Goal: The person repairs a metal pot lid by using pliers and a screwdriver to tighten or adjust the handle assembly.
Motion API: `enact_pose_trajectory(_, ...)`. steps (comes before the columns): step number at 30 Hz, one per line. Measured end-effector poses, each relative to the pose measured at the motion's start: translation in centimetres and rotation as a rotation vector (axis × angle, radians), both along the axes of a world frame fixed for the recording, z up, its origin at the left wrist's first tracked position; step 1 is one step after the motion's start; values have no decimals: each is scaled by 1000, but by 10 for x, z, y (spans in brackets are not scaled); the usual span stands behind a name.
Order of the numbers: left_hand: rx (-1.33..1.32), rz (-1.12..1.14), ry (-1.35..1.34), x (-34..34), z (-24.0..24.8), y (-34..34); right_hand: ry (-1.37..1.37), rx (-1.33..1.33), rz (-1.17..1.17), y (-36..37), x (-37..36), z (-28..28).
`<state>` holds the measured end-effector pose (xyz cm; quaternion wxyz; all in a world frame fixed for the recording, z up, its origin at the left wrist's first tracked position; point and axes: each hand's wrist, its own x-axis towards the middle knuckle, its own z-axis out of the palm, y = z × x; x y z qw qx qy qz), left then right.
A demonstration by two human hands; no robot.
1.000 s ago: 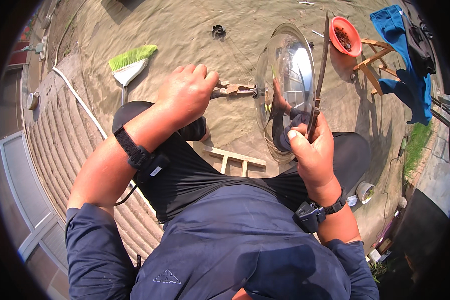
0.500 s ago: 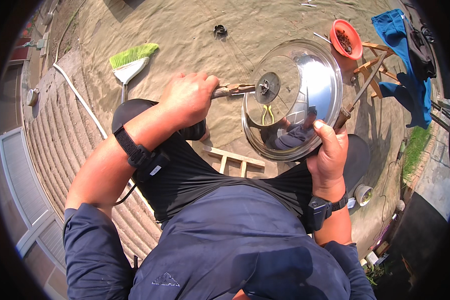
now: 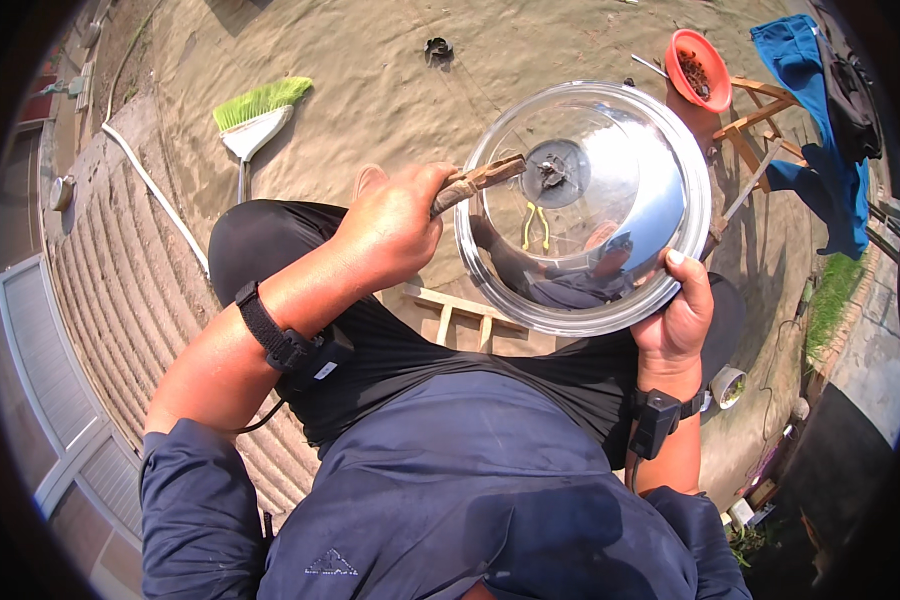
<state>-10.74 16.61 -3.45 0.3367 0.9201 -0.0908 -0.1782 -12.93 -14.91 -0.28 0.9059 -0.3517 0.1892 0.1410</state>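
Observation:
A round glass pot lid (image 3: 580, 308) with a metal-looking rim is tilted in front of me. My right hand (image 3: 673, 312) is closed on its near right edge, thumb over the rim. At the lid's middle is a dark grey round disc (image 3: 545, 190) with a rough, broken-looking lump on it. My left hand (image 3: 395, 220) is wrapped round a worn brown stick-like tool (image 3: 480, 182) with a split tip, which points at the disc from the left. Yellow-green pliers (image 3: 535, 228) show through the glass.
Beyond my knees a green-bristled broom (image 3: 260, 115) lies at left. A red bowl (image 3: 700, 70) with small brown pieces stands far right, beside a wooden stool (image 3: 755, 125) and blue cloth (image 3: 815, 150). A small wooden frame (image 3: 465, 312) lies between my legs.
The brown tool's tip has drawn back from the lump on the disc and now angles upward. The lid has shifted right and turned flatter to view; my right hand moved with it.

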Motion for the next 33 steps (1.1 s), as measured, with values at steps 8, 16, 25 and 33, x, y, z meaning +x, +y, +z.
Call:
enact_pose_trajectory(8,77,22,-214,2,-6,-7,-5,-36,34,0,0,-1)
enact_pose_trajectory(16,162,25,-297,0,-10,-14,-35,-166,9,10,-3,3)
enact_pose_trajectory(25,385,-34,-523,0,-16,-19,-72,-274,-13,21,-9,6)
enact_pose_trajectory(33,445,-86,-526,3,-14,-19,-37,-298,-65,37,-2,23)
